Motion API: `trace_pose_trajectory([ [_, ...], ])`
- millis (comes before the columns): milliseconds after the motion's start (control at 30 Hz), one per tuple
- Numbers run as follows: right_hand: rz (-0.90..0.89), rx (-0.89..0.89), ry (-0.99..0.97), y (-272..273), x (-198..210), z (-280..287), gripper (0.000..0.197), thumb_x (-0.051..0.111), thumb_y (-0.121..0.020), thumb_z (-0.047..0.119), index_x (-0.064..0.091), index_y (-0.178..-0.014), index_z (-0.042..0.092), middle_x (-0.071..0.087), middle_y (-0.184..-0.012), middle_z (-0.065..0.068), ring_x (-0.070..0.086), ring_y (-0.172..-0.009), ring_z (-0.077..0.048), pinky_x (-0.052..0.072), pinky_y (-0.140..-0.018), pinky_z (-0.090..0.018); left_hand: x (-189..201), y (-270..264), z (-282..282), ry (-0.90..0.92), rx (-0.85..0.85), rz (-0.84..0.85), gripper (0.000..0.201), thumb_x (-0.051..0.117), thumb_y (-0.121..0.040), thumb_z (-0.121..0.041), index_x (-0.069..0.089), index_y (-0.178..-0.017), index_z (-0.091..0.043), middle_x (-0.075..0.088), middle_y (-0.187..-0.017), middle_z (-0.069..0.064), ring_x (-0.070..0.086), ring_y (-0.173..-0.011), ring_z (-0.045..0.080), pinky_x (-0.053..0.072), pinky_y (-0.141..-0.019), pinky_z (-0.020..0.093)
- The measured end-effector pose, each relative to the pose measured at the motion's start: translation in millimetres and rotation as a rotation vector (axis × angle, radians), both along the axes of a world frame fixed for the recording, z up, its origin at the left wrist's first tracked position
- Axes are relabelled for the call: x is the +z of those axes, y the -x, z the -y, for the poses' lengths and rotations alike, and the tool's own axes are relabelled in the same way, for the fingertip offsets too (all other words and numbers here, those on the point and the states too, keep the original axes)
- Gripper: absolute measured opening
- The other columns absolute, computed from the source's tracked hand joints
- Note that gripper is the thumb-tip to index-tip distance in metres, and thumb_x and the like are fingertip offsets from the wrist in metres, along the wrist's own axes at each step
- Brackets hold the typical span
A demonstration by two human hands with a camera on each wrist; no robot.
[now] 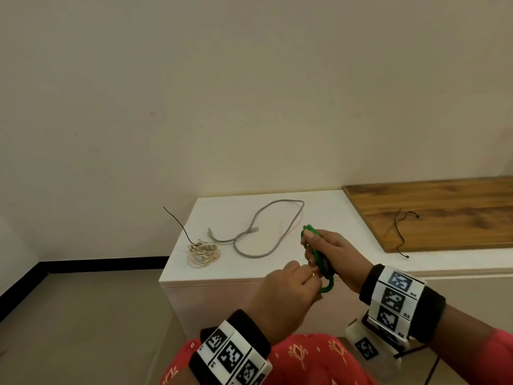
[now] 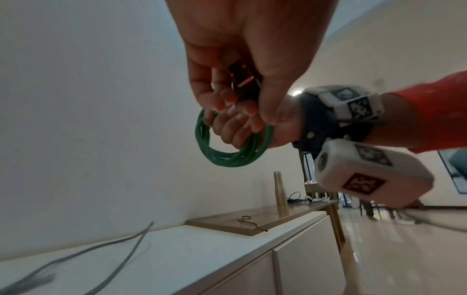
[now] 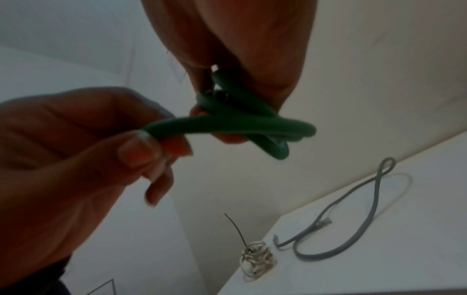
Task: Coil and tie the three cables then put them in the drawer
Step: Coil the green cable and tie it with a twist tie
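Note:
A green cable (image 1: 319,257) is bundled into a small coil, held above the front edge of the white cabinet top (image 1: 333,218). My right hand (image 1: 312,245) grips the coil (image 3: 240,107) with curled fingers. My left hand (image 1: 312,275) pinches a strand of the green cable (image 3: 177,127) between thumb and forefinger at the coil's near end. In the left wrist view the green coil (image 2: 232,147) hangs round the right hand's fingers. A grey cable (image 1: 266,226) lies loose and uncoiled on the cabinet top. A cream cable (image 1: 204,252), coiled and bound with a black tie, sits at the left corner.
A wooden board (image 1: 444,212) lies on the right part of the cabinet top with a thin black tie (image 1: 399,232) on it. Cabinet front panels (image 2: 303,265) show below the top. A tall tan vase (image 2: 280,195) stands on the board. Floor lies to the left.

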State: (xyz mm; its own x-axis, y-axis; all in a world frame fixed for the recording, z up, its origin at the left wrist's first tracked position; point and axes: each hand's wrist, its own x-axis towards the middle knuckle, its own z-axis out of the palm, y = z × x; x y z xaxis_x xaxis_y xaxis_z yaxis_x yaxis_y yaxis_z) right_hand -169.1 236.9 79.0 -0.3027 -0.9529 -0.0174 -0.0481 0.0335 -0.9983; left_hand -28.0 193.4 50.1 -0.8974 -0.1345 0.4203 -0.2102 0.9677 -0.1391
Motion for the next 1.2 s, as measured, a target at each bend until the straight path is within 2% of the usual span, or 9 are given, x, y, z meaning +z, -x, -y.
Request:
trace_pose_trajectory([
  [167, -0.205, 0.199, -0.15, -7, 1, -2, 0.032, 0.04, -0.096, 0.024, 0.056, -0.074, 0.008, 0.049, -0.059, 0.0, 0.047, -0.046, -0.002, 0.039, -0.047, -0.011, -5, -3, 11, -0.124, -0.054, -0.285, 0.022, 0.051, -0.082, -0.038, 0.047, -0.081, -0.016, 0.046, -0.095, -0.001, 0.045, -0.077, 0.011, 0.046, -0.062, 0.024],
  [300, -0.187, 0.274, -0.244, -5, 4, -5, 0.036, 0.039, -0.096, 0.03, 0.058, -0.071, 0.011, 0.054, -0.063, -0.002, 0.049, -0.048, -0.006, 0.041, -0.048, -0.014, -17, -4, 8, -0.394, 0.005, -0.36, 0.035, 0.044, -0.084, -0.056, 0.043, -0.086, -0.022, 0.034, -0.116, -0.002, 0.045, -0.1, 0.011, 0.049, -0.081, 0.027],
  [400, -0.085, 0.386, -0.322, -5, 4, -8, 0.044, 0.034, -0.097, 0.033, 0.06, -0.069, 0.011, 0.057, -0.057, -0.006, 0.055, -0.046, -0.012, 0.048, -0.045, -0.021, -19, -3, 8, -0.604, 0.003, -0.343, 0.036, 0.046, -0.08, -0.061, 0.036, -0.087, -0.027, 0.037, -0.13, 0.002, 0.052, -0.098, 0.013, 0.046, -0.084, 0.025],
  [467, -0.038, 0.412, -0.34, -4, 2, -9, 0.054, 0.031, -0.097, 0.038, 0.062, -0.063, 0.011, 0.06, -0.052, -0.005, 0.058, -0.044, -0.013, 0.05, -0.044, -0.021, -19, -2, 7, -0.664, -0.033, -0.362, 0.027, 0.052, -0.08, -0.047, 0.037, -0.084, -0.025, 0.057, -0.104, 0.005, 0.05, -0.081, 0.006, 0.04, -0.074, 0.014],
  [533, -0.014, 0.413, -0.332, -4, 0, -8, 0.06, 0.029, -0.095, 0.045, 0.061, -0.061, 0.007, 0.062, -0.049, -0.003, 0.059, -0.041, -0.011, 0.051, -0.044, -0.019, -18, -1, 7, -0.692, -0.011, -0.358, 0.024, 0.046, -0.08, -0.046, 0.036, -0.081, -0.024, 0.05, -0.077, -0.007, 0.042, -0.068, 0.004, 0.034, -0.065, 0.012],
  [633, 0.036, 0.318, -0.269, -8, -5, -5, 0.058, 0.038, -0.087, 0.05, 0.061, -0.063, 0.002, 0.063, -0.05, -0.007, 0.059, -0.04, -0.013, 0.052, -0.044, -0.02, -21, -1, 10, -0.718, 0.074, -0.348, 0.029, 0.036, -0.082, -0.052, 0.033, -0.087, -0.024, 0.041, -0.078, -0.011, 0.041, -0.072, 0.002, 0.033, -0.064, 0.012],
  [867, -0.178, 0.123, -0.033, -11, -18, 0, 0.031, 0.048, -0.093, 0.029, 0.06, -0.075, 0.006, 0.062, -0.065, -0.006, 0.059, -0.051, -0.013, 0.051, -0.055, -0.022, -17, -1, 12, -0.98, 0.175, -0.434, 0.023, 0.046, -0.093, -0.024, 0.028, -0.108, -0.022, 0.061, -0.083, -0.004, 0.06, -0.076, 0.006, 0.045, -0.064, 0.012],
  [1000, -0.497, 0.058, 0.075, -5, -27, 3, 0.023, 0.05, -0.092, 0.028, 0.061, -0.077, 0.014, 0.064, -0.063, 0.003, 0.063, -0.058, -0.006, 0.046, -0.057, -0.014, -13, -3, 13, -1.301, 0.129, -0.347, 0.017, 0.045, -0.094, -0.02, 0.041, -0.109, -0.014, 0.059, -0.086, -0.008, 0.056, -0.075, 0.002, 0.047, -0.071, 0.017],
  [1200, -0.59, -0.022, 0.099, 8, -35, 8, 0.03, 0.054, -0.09, 0.027, 0.061, -0.07, 0.005, 0.055, -0.056, 0.001, 0.051, -0.049, -0.005, 0.042, -0.053, -0.018, -5, -9, 25, -1.645, 0.039, -0.285, 0.016, 0.047, -0.093, -0.008, 0.061, -0.1, -0.008, 0.065, -0.079, 0.003, 0.062, -0.063, 0.007, 0.052, -0.06, 0.02],
])
